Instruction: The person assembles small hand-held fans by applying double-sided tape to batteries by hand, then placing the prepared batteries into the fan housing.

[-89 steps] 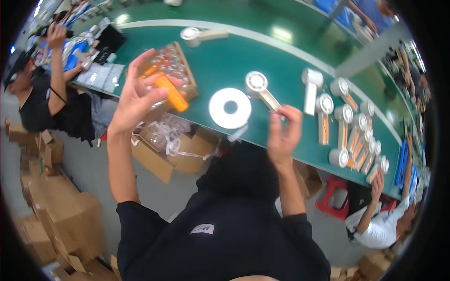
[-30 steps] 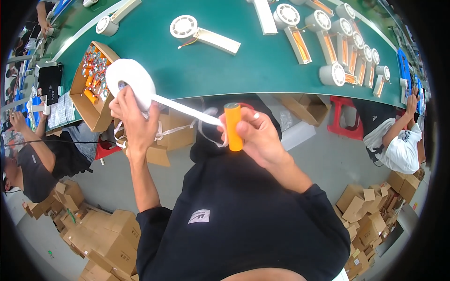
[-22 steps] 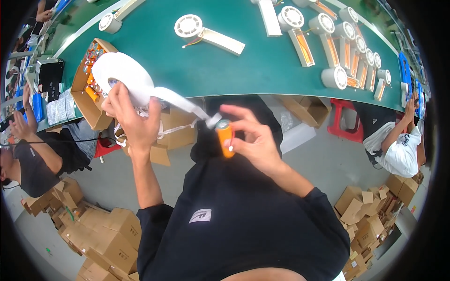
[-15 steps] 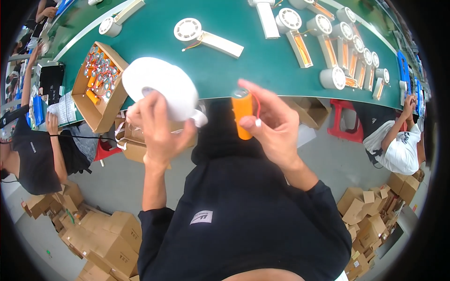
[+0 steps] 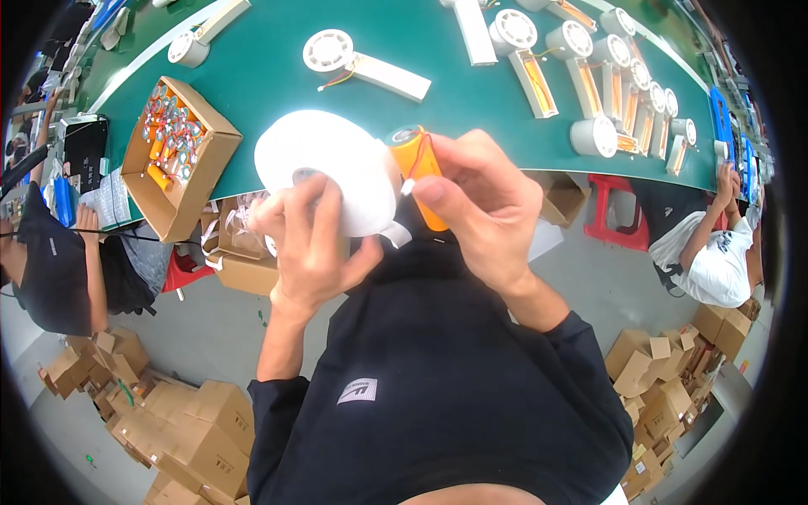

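My left hand (image 5: pixel 311 240) grips a large white roll of tape (image 5: pixel 341 156) at the table's near edge, its fingers in the roll's central hole. A short loose end of tape (image 5: pixel 396 234) sticks out at the roll's lower right. In my right hand (image 5: pixel 497 206), between thumb and fingers, is an orange cylindrical battery (image 5: pixel 409 160) with a thin red wire and a small white connector (image 5: pixel 407 187). The battery is tilted, its upper end close beside the roll; whether they touch I cannot tell.
An open cardboard box (image 5: pixel 223 143) of wired batteries stands at left on the green table (image 5: pixel 269 71). A white fan-like unit with a long handle (image 5: pixel 389 76) lies ahead; several more crowd the right. Co-workers sit both sides, near red stools (image 5: pixel 613 220). Cartons (image 5: pixel 206 421) lie on the floor.
The tape roll has moved right and slightly down with my left hand. My right hand has brought the battery up and left, closer to the roll, and tilted it.
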The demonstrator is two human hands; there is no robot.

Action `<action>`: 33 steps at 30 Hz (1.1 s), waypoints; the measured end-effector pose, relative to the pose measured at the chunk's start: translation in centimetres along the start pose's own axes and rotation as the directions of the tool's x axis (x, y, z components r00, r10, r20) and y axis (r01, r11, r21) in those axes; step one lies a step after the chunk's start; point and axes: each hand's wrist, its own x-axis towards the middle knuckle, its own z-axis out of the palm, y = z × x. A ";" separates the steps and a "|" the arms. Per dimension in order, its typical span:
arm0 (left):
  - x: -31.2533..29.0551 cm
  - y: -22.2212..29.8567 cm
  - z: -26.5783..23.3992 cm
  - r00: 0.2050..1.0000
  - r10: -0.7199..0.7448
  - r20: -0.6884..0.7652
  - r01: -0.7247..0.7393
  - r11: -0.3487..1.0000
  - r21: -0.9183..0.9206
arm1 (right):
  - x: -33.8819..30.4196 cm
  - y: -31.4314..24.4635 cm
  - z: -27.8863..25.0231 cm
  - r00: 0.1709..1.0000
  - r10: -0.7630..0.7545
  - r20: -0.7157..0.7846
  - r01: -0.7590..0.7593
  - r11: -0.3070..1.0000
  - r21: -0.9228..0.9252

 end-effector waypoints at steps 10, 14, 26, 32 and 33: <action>0.1 0.2 0.2 1.000 0.002 -0.005 -0.002 1.000 -0.002 | 0.0 0.5 -0.1 1.000 0.019 -0.011 -0.020 1.000 -0.024; 0.1 0.0 0.0 1.000 -0.005 0.019 0.005 1.000 0.021 | 0.4 0.5 -0.5 0.998 0.045 0.032 -0.042 0.995 -0.095; 1.4 -0.7 -0.4 0.991 0.052 0.120 -0.064 0.993 0.101 | 3.7 -1.2 -1.5 0.954 0.195 0.229 -0.119 0.943 -0.311; 1.7 -0.5 0.0 0.993 0.015 0.115 -0.029 0.992 0.119 | 5.9 -0.8 -1.9 0.889 0.329 0.318 -0.191 0.898 -0.396; 1.7 -0.6 0.1 0.994 -0.004 0.112 -0.009 0.993 0.114 | 6.2 -0.7 -1.9 0.887 0.319 0.334 -0.162 0.892 -0.423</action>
